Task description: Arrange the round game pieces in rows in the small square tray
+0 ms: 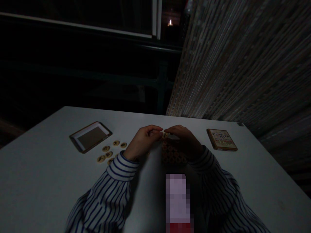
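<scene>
A round, light wooden Chinese chess piece [165,135] with a dark character on it sits between the fingertips of both hands. My left hand [146,139] is closed, thumb and index finger meeting at the piece's left side. From the right, the curled fingers of my right hand [182,138] reach the same piece; its thumb is lost in shadow. Just below the hands, tight rows of chess pieces [171,155] fill a dark square block, partly covered by my right hand. Several loose chess pieces [106,149] lie left of my left wrist, some hidden behind the sleeve.
An open, shallow tray-like box part [84,149] rests at the left of the white table [48,155]. A flat box with a printed cover [222,139] lies at the right. Beyond the table's far edge hang a strand curtain [209,64] and a dark window frame. Light is dim.
</scene>
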The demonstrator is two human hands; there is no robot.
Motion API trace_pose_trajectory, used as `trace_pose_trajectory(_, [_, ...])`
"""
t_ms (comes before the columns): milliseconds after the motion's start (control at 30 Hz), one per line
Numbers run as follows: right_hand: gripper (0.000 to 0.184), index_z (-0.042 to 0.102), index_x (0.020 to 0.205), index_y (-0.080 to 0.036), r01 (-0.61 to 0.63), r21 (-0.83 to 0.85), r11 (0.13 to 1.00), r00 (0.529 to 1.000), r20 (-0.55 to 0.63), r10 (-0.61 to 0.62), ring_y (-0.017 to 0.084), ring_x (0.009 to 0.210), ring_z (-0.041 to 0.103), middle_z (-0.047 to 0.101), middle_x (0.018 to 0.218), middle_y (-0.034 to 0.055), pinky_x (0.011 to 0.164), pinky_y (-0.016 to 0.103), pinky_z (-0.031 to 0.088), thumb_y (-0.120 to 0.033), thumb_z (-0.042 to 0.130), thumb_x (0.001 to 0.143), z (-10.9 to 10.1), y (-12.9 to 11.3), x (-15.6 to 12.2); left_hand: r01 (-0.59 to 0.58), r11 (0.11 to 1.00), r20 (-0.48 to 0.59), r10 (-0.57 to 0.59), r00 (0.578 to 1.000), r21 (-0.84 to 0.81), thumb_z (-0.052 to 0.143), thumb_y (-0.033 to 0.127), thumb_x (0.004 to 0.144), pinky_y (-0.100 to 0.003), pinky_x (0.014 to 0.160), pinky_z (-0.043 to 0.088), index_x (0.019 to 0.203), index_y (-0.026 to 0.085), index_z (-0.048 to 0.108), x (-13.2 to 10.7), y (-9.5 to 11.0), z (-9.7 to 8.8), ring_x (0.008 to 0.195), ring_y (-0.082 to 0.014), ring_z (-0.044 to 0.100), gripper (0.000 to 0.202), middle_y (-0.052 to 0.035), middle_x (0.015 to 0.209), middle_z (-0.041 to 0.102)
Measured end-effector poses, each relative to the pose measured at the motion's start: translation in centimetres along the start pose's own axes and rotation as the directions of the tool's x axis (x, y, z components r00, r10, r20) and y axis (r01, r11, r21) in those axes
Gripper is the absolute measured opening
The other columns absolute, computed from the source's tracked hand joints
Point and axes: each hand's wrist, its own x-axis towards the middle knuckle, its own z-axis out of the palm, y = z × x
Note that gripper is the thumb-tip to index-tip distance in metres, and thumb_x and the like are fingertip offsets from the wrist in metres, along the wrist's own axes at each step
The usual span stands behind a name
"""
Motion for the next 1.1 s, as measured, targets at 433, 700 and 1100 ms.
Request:
trace_pose_trajectory(433, [0.027,0.058,0.098,-0.018,-0.002,-0.121,0.993,0.987,0.157,0.021,0.015,0.075,0.052,0.061,0.082,0.0053,0.066,0.027,0.033,-0.035,0.051,0.078,0.1,0.0,0.1,0.01,0.999,0.066,-0.012,0.998,0.036,0.056,0.031,0.069,-0.029,0.068,0.046,0.092,0.013,0.054,0.1,-0.4,0.1,0.071,-0.0138,0.059,0.03,-0.0027,0.076,0.062])
trace_pose_trajectory(700, [0.022,0.058,0.094,-0.019,-0.004,-0.17,0.985,0.971,0.236,0.044,0.014,0.075,0.051,0.06,0.081,0.0039,0.067,0.026,0.032,-0.033,0.049,0.079,-0.1,-0.1,0.0,-0.016,0.993,0.061,0.009,0.998,0.115,0.054,0.031,0.071,-0.027,0.065,0.045,0.097,0.015,0.052,0.1,-0.7,-0.6,0.069,-0.013,0.058,0.031,-0.001,0.073,0.061])
trace_pose_trajectory(1100, [0.019,0.061,0.091,-0.019,-0.028,-0.179,0.984,0.887,0.449,0.106,0.015,0.074,0.056,0.064,0.083,0.004,0.065,0.025,0.036,-0.026,0.05,0.077,0.9,0.5,-0.3,-0.086,0.93,0.015,0.087,0.996,0.358,0.05,0.034,0.071,-0.027,0.061,0.044,0.095,0.014,0.055,0.3,-1.2,-1.5,0.067,-0.0144,0.057,0.032,-0.0026,0.073,0.062])
